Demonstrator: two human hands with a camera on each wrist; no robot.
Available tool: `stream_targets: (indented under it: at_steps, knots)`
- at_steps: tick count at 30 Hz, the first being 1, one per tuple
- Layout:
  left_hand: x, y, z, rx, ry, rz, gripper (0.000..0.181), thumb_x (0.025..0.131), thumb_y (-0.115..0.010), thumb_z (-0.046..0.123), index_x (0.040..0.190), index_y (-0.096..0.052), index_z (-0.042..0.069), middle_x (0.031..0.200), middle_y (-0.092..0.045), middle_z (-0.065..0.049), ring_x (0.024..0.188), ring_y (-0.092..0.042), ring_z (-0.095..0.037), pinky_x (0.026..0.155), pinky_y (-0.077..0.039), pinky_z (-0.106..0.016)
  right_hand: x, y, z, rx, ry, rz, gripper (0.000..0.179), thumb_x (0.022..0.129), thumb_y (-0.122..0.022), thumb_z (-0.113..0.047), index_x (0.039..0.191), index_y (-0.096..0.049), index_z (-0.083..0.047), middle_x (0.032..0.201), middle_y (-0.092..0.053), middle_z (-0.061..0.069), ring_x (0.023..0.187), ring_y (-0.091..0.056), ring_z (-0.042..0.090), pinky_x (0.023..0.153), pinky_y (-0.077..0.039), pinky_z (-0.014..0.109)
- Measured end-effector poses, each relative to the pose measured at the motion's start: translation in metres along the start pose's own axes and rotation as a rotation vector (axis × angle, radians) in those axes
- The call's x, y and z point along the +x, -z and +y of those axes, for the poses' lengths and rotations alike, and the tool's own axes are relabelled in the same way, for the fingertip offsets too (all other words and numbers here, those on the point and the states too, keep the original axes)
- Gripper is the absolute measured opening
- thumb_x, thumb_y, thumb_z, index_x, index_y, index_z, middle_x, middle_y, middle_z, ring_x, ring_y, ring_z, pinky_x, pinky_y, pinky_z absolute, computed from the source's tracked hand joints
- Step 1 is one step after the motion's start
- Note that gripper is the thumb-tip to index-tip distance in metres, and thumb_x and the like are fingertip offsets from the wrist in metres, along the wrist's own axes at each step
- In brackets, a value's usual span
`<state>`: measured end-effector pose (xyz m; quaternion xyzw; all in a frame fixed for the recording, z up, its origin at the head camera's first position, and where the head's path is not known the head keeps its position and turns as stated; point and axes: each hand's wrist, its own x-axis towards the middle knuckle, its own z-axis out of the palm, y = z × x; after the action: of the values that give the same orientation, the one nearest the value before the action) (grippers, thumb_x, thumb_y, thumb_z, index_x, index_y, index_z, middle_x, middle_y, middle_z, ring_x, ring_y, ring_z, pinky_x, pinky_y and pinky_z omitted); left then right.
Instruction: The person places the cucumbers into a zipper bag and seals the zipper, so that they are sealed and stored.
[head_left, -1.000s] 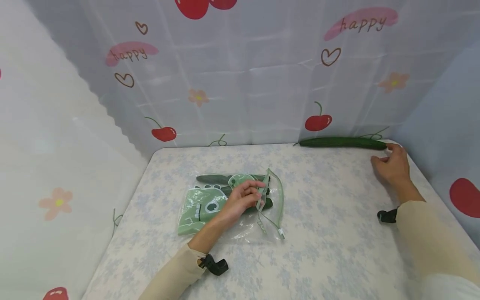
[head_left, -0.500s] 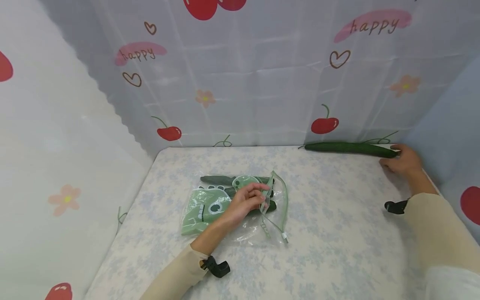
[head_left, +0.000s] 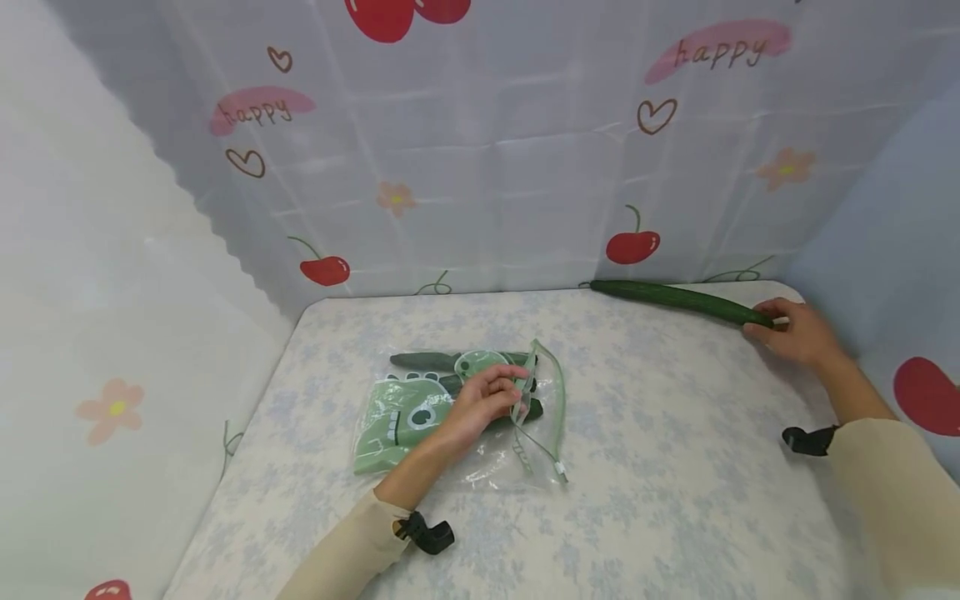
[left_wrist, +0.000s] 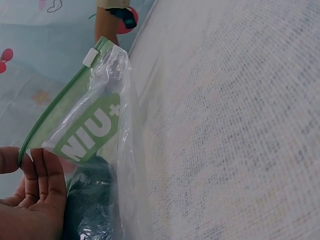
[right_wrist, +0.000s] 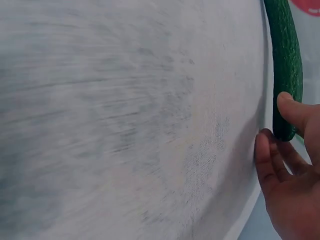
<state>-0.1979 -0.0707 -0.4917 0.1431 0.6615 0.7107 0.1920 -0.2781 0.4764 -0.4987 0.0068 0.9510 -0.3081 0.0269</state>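
A long dark green cucumber (head_left: 667,297) lies slantwise along the back right of the table. Its near end is pinched between the thumb and fingers of my right hand (head_left: 797,332); the right wrist view shows the thumb over the cucumber (right_wrist: 286,65) and fingers beneath its tip. My left hand (head_left: 480,407) grips the green zip edge of a clear zipper bag (head_left: 480,475) with a green cartoon print. In the left wrist view the bag's mouth edge is lifted, its white slider (left_wrist: 90,57) at the far corner. Several dark green cucumbers (head_left: 423,361) lie inside the bag, partly covered by the print and hand.
The table (head_left: 660,483) has a pale floral cloth. A white curtain (head_left: 495,167) printed with cherries and hearts stands right behind its back edge, with further sheets at the left and right sides. A black wrist camera (head_left: 427,533) sits on each forearm.
My right hand has taken hold of the cucumber's near end and drawn it toward me, so the cucumber now slants away from the back edge. The left hand keeps its grip on the bag.
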Motion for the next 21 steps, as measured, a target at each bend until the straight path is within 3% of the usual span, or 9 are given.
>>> stream_targets:
  at_steps: [3,5,7,9,11,13,18,21]
  knots:
    - [-0.002,0.001,0.001,-0.003,0.011,0.011,0.039,0.107,-0.057,0.001,0.145,-0.058,0.000,0.097,-0.066,0.003,0.090,-0.073,-0.012,0.092,-0.060,-0.027,-0.007,-0.002,-0.008,0.024,0.006,-0.006,0.065,0.112,-0.053,-0.043,0.149,-0.044,0.009,0.141,-0.052,0.041,0.107,-0.069,0.042,0.077,-0.059,0.038]
    - [-0.003,0.001,0.001,-0.007,0.014,0.015,0.038,0.107,-0.058,0.002,0.145,-0.058,0.000,0.096,-0.066,0.003,0.090,-0.073,-0.011,0.093,-0.060,-0.028,-0.012,-0.006,-0.012,0.049,-0.009,0.025,0.065,0.112,-0.053,-0.044,0.150,-0.046,0.008,0.131,-0.062,0.036,0.089,-0.069,0.015,0.067,-0.052,0.027]
    - [-0.002,0.001,0.001,-0.011,0.012,0.017,0.038,0.107,-0.059,0.002,0.144,-0.058,0.000,0.095,-0.066,0.003,0.089,-0.073,-0.011,0.093,-0.060,-0.028,-0.018,-0.010,-0.016,0.093,-0.034,0.057,0.067,0.112,-0.052,-0.047,0.152,-0.047,0.006,0.113,-0.075,0.015,0.077,-0.060,-0.006,0.064,-0.050,0.024]
    - [-0.002,0.002,0.001,-0.017,0.006,0.015,0.038,0.106,-0.059,0.002,0.144,-0.058,-0.001,0.095,-0.066,0.003,0.089,-0.073,-0.011,0.093,-0.060,-0.028,-0.024,-0.015,-0.019,0.173,-0.050,0.073,0.070,0.112,-0.051,-0.048,0.155,-0.045,0.007,0.096,-0.076,-0.011,0.075,-0.058,-0.015,0.065,-0.050,0.019]
    - [-0.003,0.001,0.000,-0.017,-0.002,0.011,0.038,0.106,-0.059,0.002,0.144,-0.058,-0.001,0.094,-0.066,0.003,0.089,-0.073,-0.011,0.092,-0.060,-0.028,-0.031,-0.020,-0.021,0.249,-0.067,0.088,0.068,0.112,-0.052,-0.048,0.154,-0.045,0.004,0.086,-0.069,-0.032,0.077,-0.061,-0.019,0.068,-0.049,0.013]
    - [-0.003,0.001,-0.001,-0.019,-0.008,0.006,0.039,0.106,-0.058,0.001,0.145,-0.057,-0.002,0.094,-0.066,0.003,0.089,-0.073,-0.011,0.092,-0.061,-0.028,-0.037,-0.024,-0.024,0.319,-0.080,0.101,0.057,0.111,-0.054,-0.048,0.149,-0.051,-0.007,0.086,-0.064,-0.041,0.080,-0.065,-0.019,0.070,-0.047,0.008]
    - [-0.005,0.001,-0.001,-0.014,-0.011,-0.003,0.040,0.106,-0.058,0.001,0.146,-0.056,-0.003,0.095,-0.066,0.003,0.089,-0.073,-0.011,0.092,-0.061,-0.028,-0.053,-0.028,-0.034,0.441,-0.096,0.153,0.017,0.111,-0.057,-0.044,0.122,-0.055,-0.031,0.086,-0.068,-0.039,0.080,-0.071,-0.015,0.072,-0.048,0.004]
    - [-0.003,-0.001,0.002,-0.002,-0.014,-0.008,0.039,0.106,-0.058,0.002,0.146,-0.056,-0.001,0.095,-0.066,0.003,0.090,-0.073,-0.012,0.094,-0.061,-0.028,-0.060,-0.026,-0.042,0.585,-0.112,0.193,0.015,0.110,-0.060,-0.037,0.117,-0.057,-0.024,0.084,-0.072,-0.033,0.076,-0.075,-0.009,0.073,-0.054,0.005]
